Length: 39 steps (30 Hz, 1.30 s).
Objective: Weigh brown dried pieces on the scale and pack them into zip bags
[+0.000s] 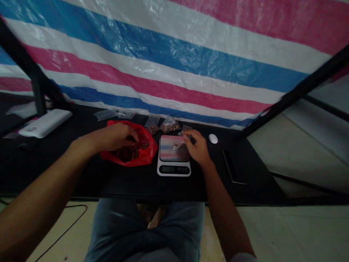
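Note:
My left hand (120, 136) reaches over an open red plastic bag (149, 154), its fingers curled down at the opening. Small dark reddish-brown dried pieces (127, 153) lie inside that bag; whatever is in the fingertips is hidden. Just right of it stands a white digital kitchen scale (160, 168) with a shiny metal plate. A small white cup (176, 146) with a bit of brown content rests on the plate. At the plate's upper right edge is my right hand (196, 145), fingertips pinched together beside the cup; I cannot make out what they hold.
Behind the scale lie small clear bags (170, 125) of brown pieces. Flat clear bags (106, 115) are at the back left. A white box-shaped device (46, 123) is on the far left; a white oval object (213, 138) and a phone (233, 165) are on the right. Striped sheeting (163, 69) hangs behind.

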Tool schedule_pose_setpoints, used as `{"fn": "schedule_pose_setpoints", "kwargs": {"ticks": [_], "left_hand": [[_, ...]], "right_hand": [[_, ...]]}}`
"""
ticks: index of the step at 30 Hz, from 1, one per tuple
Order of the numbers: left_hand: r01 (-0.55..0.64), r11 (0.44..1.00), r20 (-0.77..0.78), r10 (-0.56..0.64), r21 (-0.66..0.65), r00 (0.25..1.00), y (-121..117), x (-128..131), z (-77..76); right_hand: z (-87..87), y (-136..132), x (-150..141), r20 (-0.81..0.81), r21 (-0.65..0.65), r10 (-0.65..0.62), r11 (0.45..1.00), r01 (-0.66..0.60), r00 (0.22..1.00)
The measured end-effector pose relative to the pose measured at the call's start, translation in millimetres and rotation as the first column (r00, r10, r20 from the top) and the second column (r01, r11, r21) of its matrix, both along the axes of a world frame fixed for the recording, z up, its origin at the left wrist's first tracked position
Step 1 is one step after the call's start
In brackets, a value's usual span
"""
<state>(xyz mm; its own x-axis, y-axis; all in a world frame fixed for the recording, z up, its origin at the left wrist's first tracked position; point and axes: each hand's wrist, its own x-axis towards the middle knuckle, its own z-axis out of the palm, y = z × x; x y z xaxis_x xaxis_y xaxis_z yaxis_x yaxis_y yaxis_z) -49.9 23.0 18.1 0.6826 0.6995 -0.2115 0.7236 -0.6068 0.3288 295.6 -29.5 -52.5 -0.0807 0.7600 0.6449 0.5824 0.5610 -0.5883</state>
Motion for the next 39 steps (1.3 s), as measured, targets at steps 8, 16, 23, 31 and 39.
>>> {"fn": "schedule_pose_setpoints", "kwargs": {"ticks": [8, 16, 23, 31, 39], "left_hand": [[0.047, 0.999, 0.019, -0.047, -0.009, 0.999, 8, 4, 13.5], [0.045, 0.997, 0.09, -0.039, -0.062, 0.995, 9, 9, 19.6], [0.096, 0.995, 0.176, -0.097, 0.014, 0.98, 3, 69, 62.6], [0.363, 0.932, 0.279, -0.341, -0.027, 0.898, 10, 144, 38.9], [0.384, 0.923, 0.272, -0.367, -0.011, 0.89, 17, 151, 16.4]], "right_hand": [[-0.6, 0, 1, 0.0, -0.009, -0.011, 1.0, 0.011, 1.0], [1.4, 0, 0, 0.008, -0.01, -0.015, 1.0, 0.015, 1.0], [1.6, -1, 1, 0.002, -0.018, -0.02, 1.0, 0.02, 1.0], [1.2, 0, 1, 0.008, -0.011, -0.019, 1.0, 0.019, 1.0], [2.6, 0, 2, 0.016, -0.023, -0.026, 0.999, 0.026, 1.0]]}}
